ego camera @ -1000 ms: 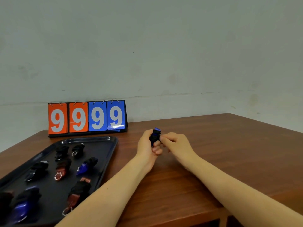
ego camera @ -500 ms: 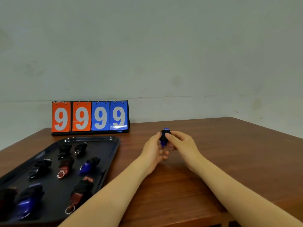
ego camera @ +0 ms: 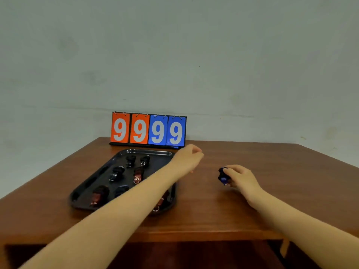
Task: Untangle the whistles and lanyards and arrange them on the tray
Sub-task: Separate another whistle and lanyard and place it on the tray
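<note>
The small blue plastic whistle wrapped in black lanyard [ego camera: 223, 175] seems roughly upright, pinched by the right hand [ego camera: 240, 177]; the left hand [ego camera: 188, 156] is loosely curled, holding nothing.

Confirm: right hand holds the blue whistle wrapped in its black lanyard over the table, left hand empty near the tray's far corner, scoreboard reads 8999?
Not quite: the scoreboard reads 9999, two orange cards and two blue, as the head view shows. The rest holds: the right hand holds the blue whistle over the table, and the left hand is empty near the tray's far corner.
</note>
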